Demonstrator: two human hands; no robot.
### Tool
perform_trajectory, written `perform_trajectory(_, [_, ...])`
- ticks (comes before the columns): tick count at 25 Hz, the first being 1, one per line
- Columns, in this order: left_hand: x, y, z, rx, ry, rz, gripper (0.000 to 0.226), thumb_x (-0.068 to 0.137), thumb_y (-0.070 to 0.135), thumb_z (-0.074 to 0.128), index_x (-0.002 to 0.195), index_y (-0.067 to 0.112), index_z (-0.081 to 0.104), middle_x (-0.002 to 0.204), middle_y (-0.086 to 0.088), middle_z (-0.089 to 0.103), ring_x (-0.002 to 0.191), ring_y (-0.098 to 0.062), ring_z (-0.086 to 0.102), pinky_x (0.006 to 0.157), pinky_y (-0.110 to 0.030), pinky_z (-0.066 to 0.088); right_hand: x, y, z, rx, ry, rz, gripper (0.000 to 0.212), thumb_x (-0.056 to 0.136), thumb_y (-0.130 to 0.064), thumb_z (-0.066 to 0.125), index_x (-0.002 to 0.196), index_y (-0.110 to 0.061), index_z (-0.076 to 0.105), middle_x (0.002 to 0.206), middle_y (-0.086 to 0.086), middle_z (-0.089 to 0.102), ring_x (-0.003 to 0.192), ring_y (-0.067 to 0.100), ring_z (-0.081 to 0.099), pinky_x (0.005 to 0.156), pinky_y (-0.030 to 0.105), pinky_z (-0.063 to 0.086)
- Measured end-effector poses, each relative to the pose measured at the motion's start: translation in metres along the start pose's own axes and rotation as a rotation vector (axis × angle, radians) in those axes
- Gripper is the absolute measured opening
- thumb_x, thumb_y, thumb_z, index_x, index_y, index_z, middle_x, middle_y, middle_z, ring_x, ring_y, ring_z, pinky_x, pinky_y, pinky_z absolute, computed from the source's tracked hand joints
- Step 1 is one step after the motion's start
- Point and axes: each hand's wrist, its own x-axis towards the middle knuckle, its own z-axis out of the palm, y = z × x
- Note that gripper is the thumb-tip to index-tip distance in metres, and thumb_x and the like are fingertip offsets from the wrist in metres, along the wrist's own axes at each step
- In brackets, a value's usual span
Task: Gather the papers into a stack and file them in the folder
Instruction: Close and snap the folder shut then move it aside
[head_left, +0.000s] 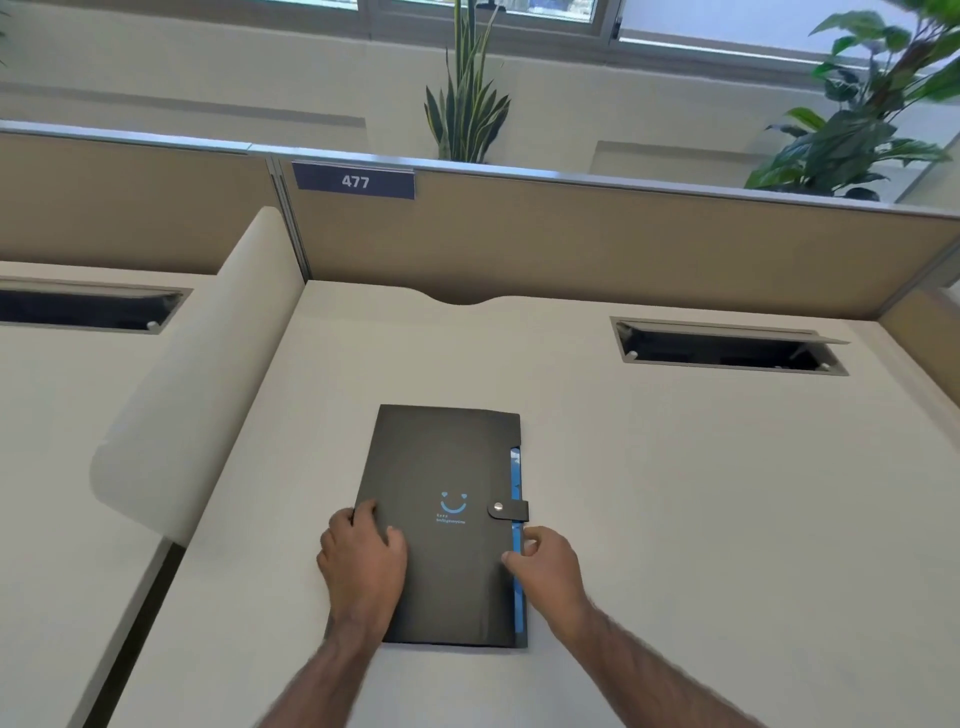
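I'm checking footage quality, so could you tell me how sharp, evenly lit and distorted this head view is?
Head view: soft, even daylight, no glare on the black folder; both hands reasonably sharp; the leafy plant at top right is blurred; wide-angle bending curves the partition rail.

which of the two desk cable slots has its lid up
The right slot, on the desk with the folder; its thin lid stands raised along the back edge. The left slot shows none.

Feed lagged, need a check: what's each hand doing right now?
Left hand: lying flat on the folder, at its left edge, gripping nothing.
Right hand: fingers curled at the folder's right edge; grip cannot be told.
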Motion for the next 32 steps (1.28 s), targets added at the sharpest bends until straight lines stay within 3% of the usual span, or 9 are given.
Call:
perform_trajectory(4, [0.002, 0.012, -0.019, -0.338, 0.017, -0.060, 0.034, 0.092, 0.010, 0.055, 0.126, 0.011, 0.064, 0.127, -0.015, 0.053, 0.097, -0.030, 0.059, 0.090, -0.039, 0.046, -0.004, 0.007, -0.017, 0.193, -0.007, 0.022, 0.039, 0.078, 0.000, 0.064, 0.115, -0.014, 0.065, 0.079, -0.001, 0.071, 0.075, 0.017, 0.069, 0.069, 0.023, 0.055])
perform_trajectory(7, [-0.003, 0.026, -0.023, -0.447, 0.039, -0.024, 0.030, 0.094, 0.006, 0.053, 0.120, 0.011, 0.067, 0.125, -0.010, 0.055, 0.093, -0.016, 0.051, 0.090, -0.030, 0.039, -0.008, 0.009, -0.037, 0.359, -0.084, 0.061, 0.056, 0.083, 0.007, 0.056, 0.130, -0.025, 0.054, 0.090, 0.008, 0.072, 0.082, 0.018, 0.071, 0.067, 0.020, 0.056])
perform_trajectory(12, [-0.005, 0.057, -0.014, -0.554, 0.014, -0.029, 0.030, 0.094, 0.005, 0.052, 0.117, 0.014, 0.068, 0.117, -0.003, 0.058, 0.101, -0.025, 0.063, 0.089, -0.029, 0.041, -0.009, 0.027, -0.064, 0.507, -0.154, 0.107, 0.074, 0.084, 0.017, 0.047, 0.136, -0.036, 0.043, 0.108, 0.007, 0.076, 0.087, 0.016, 0.076, 0.067, 0.022, 0.057])
perform_trajectory(16, [-0.006, 0.090, 0.002, -0.564, -0.107, -0.042, 0.046, 0.091, 0.006, 0.052, 0.136, 0.016, 0.059, 0.122, -0.001, 0.062, 0.102, -0.027, 0.065, 0.089, -0.037, 0.049, 0.010, 0.046, -0.086, 0.544, -0.047, 0.134, 0.069, 0.085, 0.017, 0.044, 0.140, -0.024, 0.047, 0.116, 0.008, 0.074, 0.095, 0.018, 0.075, 0.070, 0.021, 0.057])
perform_trajectory(18, [-0.005, 0.107, 0.013, -0.540, -0.168, -0.016, 0.047, 0.088, 0.002, 0.051, 0.130, 0.017, 0.063, 0.113, 0.003, 0.067, 0.096, -0.025, 0.067, 0.082, -0.036, 0.052, 0.026, 0.050, -0.101, 0.533, 0.000, 0.120, 0.064, 0.084, 0.017, 0.043, 0.138, -0.015, 0.051, 0.115, 0.008, 0.074, 0.097, 0.019, 0.075, 0.073, 0.022, 0.057])
perform_trajectory(21, [0.004, 0.132, 0.028, -0.473, -0.217, 0.030, 0.056, 0.085, 0.002, 0.052, 0.139, 0.014, 0.059, 0.132, -0.005, 0.065, 0.111, -0.028, 0.065, 0.100, -0.041, 0.051, 0.052, 0.043, -0.126, 0.531, 0.051, 0.088, 0.059, 0.083, 0.018, 0.043, 0.131, -0.014, 0.055, 0.110, 0.009, 0.075, 0.094, 0.020, 0.075, 0.071, 0.021, 0.057])
perform_trajectory(25, [0.029, 0.181, 0.041, -0.434, -0.155, 0.133, 0.055, 0.084, -0.005, 0.054, 0.138, 0.005, 0.060, 0.137, -0.011, 0.059, 0.127, -0.027, 0.056, 0.110, -0.030, 0.038, 0.098, 0.022, -0.155, 0.511, 0.124, 0.004, 0.055, 0.083, 0.016, 0.044, 0.126, -0.015, 0.058, 0.105, 0.010, 0.075, 0.086, 0.023, 0.071, 0.071, 0.027, 0.054])
perform_trajectory(28, [0.059, 0.217, 0.048, -0.423, -0.133, 0.183, 0.051, 0.084, -0.007, 0.052, 0.131, 0.006, 0.063, 0.135, -0.013, 0.057, 0.127, -0.025, 0.054, 0.107, -0.021, 0.032, 0.137, -0.001, -0.174, 0.477, 0.149, -0.035, 0.053, 0.083, 0.013, 0.046, 0.119, -0.025, 0.056, 0.103, 0.010, 0.073, 0.087, 0.027, 0.070, 0.072, 0.032, 0.055])
perform_trajectory(32, [0.099, 0.250, 0.063, -0.436, -0.130, 0.204, 0.050, 0.082, -0.009, 0.048, 0.126, 0.007, 0.067, 0.138, -0.013, 0.055, 0.123, -0.024, 0.056, 0.106, -0.021, 0.035, 0.191, -0.022, -0.190, 0.411, 0.152, -0.081, 0.049, 0.084, 0.013, 0.047, 0.115, -0.023, 0.058, 0.097, 0.008, 0.071, 0.085, 0.032, 0.068, 0.076, 0.041, 0.058])
